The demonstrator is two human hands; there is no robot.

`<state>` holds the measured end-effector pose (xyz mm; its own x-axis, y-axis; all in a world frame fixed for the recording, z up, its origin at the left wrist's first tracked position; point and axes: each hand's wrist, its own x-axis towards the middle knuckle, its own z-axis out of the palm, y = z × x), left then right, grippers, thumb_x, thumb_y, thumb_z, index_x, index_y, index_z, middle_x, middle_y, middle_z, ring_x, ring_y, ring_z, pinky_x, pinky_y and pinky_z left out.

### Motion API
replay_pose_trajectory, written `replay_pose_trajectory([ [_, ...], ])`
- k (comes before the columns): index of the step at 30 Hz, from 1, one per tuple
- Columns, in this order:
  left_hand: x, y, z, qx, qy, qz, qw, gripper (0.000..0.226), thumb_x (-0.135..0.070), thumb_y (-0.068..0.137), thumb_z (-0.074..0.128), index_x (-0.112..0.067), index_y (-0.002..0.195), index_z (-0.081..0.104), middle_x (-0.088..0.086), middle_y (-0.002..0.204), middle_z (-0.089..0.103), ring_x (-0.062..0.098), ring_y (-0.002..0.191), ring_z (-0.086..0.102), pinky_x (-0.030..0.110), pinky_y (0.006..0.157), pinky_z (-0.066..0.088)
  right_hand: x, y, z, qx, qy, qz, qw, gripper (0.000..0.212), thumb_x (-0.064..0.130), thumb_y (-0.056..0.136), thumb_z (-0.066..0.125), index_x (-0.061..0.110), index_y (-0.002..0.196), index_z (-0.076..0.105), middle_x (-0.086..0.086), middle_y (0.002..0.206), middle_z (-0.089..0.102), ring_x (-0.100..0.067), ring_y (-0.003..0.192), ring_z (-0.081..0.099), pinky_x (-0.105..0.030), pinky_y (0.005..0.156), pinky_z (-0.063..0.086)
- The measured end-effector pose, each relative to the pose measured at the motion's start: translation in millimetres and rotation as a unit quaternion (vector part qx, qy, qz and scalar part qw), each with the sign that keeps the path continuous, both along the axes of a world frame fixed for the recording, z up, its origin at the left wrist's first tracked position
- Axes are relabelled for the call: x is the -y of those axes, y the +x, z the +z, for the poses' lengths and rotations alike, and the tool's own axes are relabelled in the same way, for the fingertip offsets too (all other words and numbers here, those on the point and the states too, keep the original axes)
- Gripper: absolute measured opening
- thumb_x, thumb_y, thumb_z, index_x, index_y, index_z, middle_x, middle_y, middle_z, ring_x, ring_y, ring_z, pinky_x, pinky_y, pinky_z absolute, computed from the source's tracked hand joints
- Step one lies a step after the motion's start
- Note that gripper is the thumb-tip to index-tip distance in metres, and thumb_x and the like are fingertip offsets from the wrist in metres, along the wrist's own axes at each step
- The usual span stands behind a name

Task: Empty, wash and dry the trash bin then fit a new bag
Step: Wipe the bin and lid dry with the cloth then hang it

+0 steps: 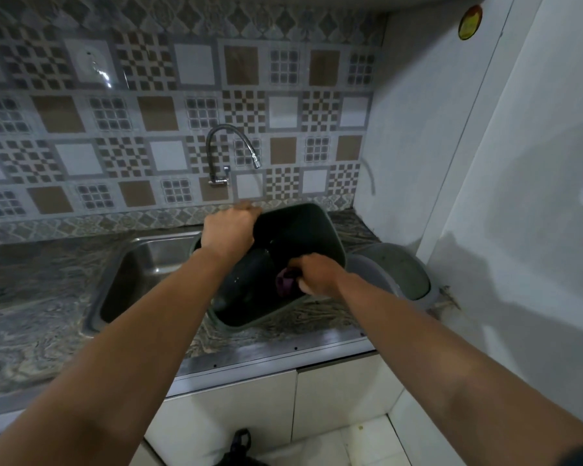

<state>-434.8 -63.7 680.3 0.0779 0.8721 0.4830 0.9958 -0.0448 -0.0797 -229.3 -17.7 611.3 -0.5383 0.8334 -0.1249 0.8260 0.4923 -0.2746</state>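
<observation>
Two bare forearms reach in from the bottom corners over a marbled grey surface [31, 317] that runs along a wall of patterned tiles [115, 129]. At the left the surface lies bare up to the steel sink [142, 264], which is sunk into it; its left and front rims show, the right part is covered by the trash bin [303, 230]. A curved tap [231, 146] comes out of the wall above, its nozzle over the bin's far end. The left hand [231, 230] grips the bin's far left rim, fingers curled over the edge. The bin (dark, rectangular, mouth up toward the camera) sits tilted, partly over the sink and partly on the surface, its near corner close to the metal-trimmed front edge [283, 351]. Inside it, low at the near right, the right hand [317, 275] has its fingers closed around a purple cloth [285, 280] against the inner wall. Just right of the bin, touching or almost touching it, the grey bin lid [394, 274] lies on the surface, close to the white side wall [485, 196] that closes the right end. Below the front edge are pale cabinet doors [249, 415], a tiled floor [367, 442] and a dark object [241, 442], too cut off to identify.
</observation>
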Motion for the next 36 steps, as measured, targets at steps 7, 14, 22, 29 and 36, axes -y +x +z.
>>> replay_pose_trajectory([
  [7, -18, 0, 23, 0.034, -0.212, 0.024, 0.976, 0.043, -0.049, 0.102, 0.044, -0.023, 0.129, 0.065, 0.009, 0.134, 0.062, 0.035, 0.12, 0.059, 0.049, 0.098, 0.05, -9, 2, -13, 0.025, -0.066, -0.016, 0.997, 0.031, 0.033, 0.094, 0.066, 0.02, 0.122, 0.071, -0.011, 0.115, 0.072, -0.033, 0.104, 0.068, -0.033, 0.086, 0.053],
  [14, -24, -6, 20, 0.129, -0.319, -0.048, 0.938, 0.036, -0.02, 0.102, 0.051, -0.015, 0.136, 0.059, 0.013, 0.138, 0.058, 0.032, 0.123, 0.054, 0.036, 0.102, 0.043, -3, 4, -17, 0.025, -0.108, -0.027, 0.993, 0.059, 0.069, 0.087, 0.062, 0.021, 0.122, 0.069, -0.005, 0.117, 0.067, -0.028, 0.105, 0.064, -0.04, 0.098, 0.054],
  [22, -13, 4, 7, 0.178, -0.238, -0.053, 0.953, 0.05, -0.003, 0.088, 0.052, -0.019, 0.134, 0.064, 0.014, 0.126, 0.065, 0.036, 0.112, 0.062, 0.044, 0.096, 0.053, 60, -73, -44, -0.076, -0.16, -0.017, 0.984, 0.038, 0.052, 0.094, 0.063, 0.021, 0.116, 0.07, -0.005, 0.115, 0.064, -0.027, 0.107, 0.057, -0.035, 0.096, 0.041],
  [29, 3, -3, 4, 0.197, -0.193, -0.029, 0.961, 0.052, 0.0, 0.09, 0.051, -0.013, 0.14, 0.056, 0.024, 0.13, 0.061, 0.042, 0.116, 0.058, 0.042, 0.094, 0.05, 48, -30, -27, 0.066, -0.03, 0.051, 0.996, 0.06, 0.08, 0.086, 0.047, 0.042, 0.13, 0.059, 0.0, 0.14, 0.06, -0.03, 0.127, 0.055, -0.046, 0.111, 0.04],
  [36, 18, -18, 7, 0.257, -0.149, -0.017, 0.955, 0.049, 0.0, 0.087, 0.052, -0.016, 0.131, 0.066, 0.019, 0.117, 0.07, 0.04, 0.109, 0.065, 0.046, 0.093, 0.055, 11, 14, -24, -0.036, 0.18, 0.034, 0.982, 0.036, 0.033, 0.097, 0.056, 0.018, 0.129, 0.062, -0.014, 0.119, 0.063, -0.039, 0.108, 0.062, -0.045, 0.094, 0.045],
])
